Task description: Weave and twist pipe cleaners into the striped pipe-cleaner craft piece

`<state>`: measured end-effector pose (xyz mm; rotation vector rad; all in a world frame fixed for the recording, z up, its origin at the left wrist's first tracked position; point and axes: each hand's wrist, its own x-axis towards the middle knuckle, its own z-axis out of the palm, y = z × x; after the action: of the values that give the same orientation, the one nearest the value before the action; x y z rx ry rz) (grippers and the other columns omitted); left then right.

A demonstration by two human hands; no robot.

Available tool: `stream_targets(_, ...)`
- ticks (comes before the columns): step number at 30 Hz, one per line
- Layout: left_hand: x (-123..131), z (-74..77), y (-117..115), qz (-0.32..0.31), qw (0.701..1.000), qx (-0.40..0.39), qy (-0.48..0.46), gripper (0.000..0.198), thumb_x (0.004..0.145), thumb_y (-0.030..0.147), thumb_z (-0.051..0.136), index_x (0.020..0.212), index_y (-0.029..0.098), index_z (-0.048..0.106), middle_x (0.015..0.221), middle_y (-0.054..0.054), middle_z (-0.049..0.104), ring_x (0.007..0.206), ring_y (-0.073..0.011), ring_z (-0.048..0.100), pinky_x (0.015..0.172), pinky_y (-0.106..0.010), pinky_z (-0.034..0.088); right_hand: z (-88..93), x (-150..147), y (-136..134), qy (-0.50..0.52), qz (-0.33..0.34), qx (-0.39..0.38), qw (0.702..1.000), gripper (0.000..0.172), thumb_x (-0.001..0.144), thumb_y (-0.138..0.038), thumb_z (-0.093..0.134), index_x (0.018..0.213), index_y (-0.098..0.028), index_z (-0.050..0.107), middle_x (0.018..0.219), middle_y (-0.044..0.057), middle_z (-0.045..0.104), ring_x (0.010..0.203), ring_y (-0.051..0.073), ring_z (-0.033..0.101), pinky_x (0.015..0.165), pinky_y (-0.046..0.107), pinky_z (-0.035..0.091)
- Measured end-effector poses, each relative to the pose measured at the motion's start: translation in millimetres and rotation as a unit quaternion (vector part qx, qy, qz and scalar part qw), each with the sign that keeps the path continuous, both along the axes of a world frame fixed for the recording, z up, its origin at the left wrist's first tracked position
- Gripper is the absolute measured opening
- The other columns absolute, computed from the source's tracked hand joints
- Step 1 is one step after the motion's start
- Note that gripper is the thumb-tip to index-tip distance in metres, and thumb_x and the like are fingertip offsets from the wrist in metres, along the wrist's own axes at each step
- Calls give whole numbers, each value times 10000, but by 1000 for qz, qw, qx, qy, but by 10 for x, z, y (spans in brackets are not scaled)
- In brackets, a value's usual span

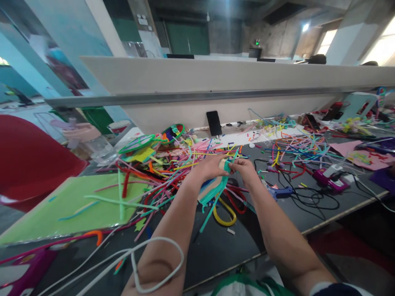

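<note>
My left hand (pixel 212 166) is closed round a flat piece (pixel 214 191) with teal pipe cleaners along it and a beige part beside them. Meeting it from the other side, my right hand (pixel 243 167) pinches a teal pipe cleaner at the piece's upper end. A loose teal strand (pixel 208 218) hangs below. Part of the piece is hidden behind my left fingers. Under my hands lie a bent yellow pipe cleaner (pixel 228 224) and a red loop (pixel 242 205). A heap of mixed pipe cleaners (pixel 173 168) spreads left of my hands.
A light-green sheet (pixel 101 189) covers the table's left. A white cable (pixel 157 239) loops across my left forearm. Right are a blue glue gun (pixel 282 192), black cords and a purple power strip (pixel 331 181). A phone (pixel 214 123) leans against the partition. A clear jug (pixel 100 150) stands left.
</note>
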<state>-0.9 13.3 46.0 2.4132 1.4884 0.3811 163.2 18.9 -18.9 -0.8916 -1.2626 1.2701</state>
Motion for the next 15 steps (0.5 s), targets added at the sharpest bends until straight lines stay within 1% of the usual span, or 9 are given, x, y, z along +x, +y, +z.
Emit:
stream_targets(2, 10, 26, -7, -2, 1000, 0, -11, 511, 668, 439, 672, 1122, 209, 644, 1175, -71, 645, 1094, -273, 570, 888, -329, 429, 1, -2, -1, 2, 1, -12, 1000, 268, 579, -343, 725, 478, -180, 538, 436, -26, 529, 457, 109, 458, 545, 275, 359)
stream_targets(3, 19, 33, -10, -1, 1000, 1, -18, 434, 677, 428, 661, 1046, 200, 673, 1087, -63, 675, 1027, -260, 594, 845, -319, 438, -1, -2, 1, 2, 3, -19, 1000, 268, 571, -344, 729, 481, -180, 537, 437, -29, 527, 458, 107, 455, 547, 275, 357)
stream_targets(4, 29, 37, -11, 1, 1000, 3, -24, 374, 686, 410, 650, 988, 193, 687, 1018, -56, 688, 972, -247, 608, 810, -309, 441, -4, 0, 5, -1, 6, -24, 1000, 268, 562, -345, 734, 484, -179, 538, 441, -31, 527, 462, 105, 452, 546, 274, 352)
stream_targets(6, 51, 35, -11, 5, 999, 1, -36, 296, 703, 367, 623, 927, 186, 692, 944, -45, 690, 907, -225, 613, 764, -293, 436, -8, 14, 18, -20, 17, -33, 999, 268, 548, -347, 741, 490, -174, 544, 455, -29, 535, 473, 102, 447, 543, 270, 334)
stream_targets(8, 71, 29, -8, 0, 999, -10, -43, 259, 713, 337, 598, 900, 183, 689, 916, -39, 683, 880, -210, 609, 742, -281, 427, -7, 39, 33, -42, 31, -40, 998, 275, 538, -351, 749, 496, -170, 547, 467, -28, 539, 487, 100, 443, 545, 267, 318)
stream_targets(11, 84, 20, 3, -9, 998, -32, -48, 256, 707, 315, 587, 898, 175, 684, 913, -36, 674, 880, -206, 601, 745, -279, 418, 4, 81, 42, -54, 48, -50, 996, 311, 516, -373, 769, 498, -168, 536, 468, -39, 510, 503, 94, 426, 555, 264, 299)
stream_targets(15, 61, 1, 23, -8, 996, -57, -61, 269, 675, 337, 598, 863, 159, 672, 876, -32, 659, 846, -205, 591, 725, -279, 421, 11, 115, 39, -58, 74, -62, 994, 363, 497, -415, 785, 512, -164, 522, 484, -59, 449, 509, 76, 357, 545, 261, 246)
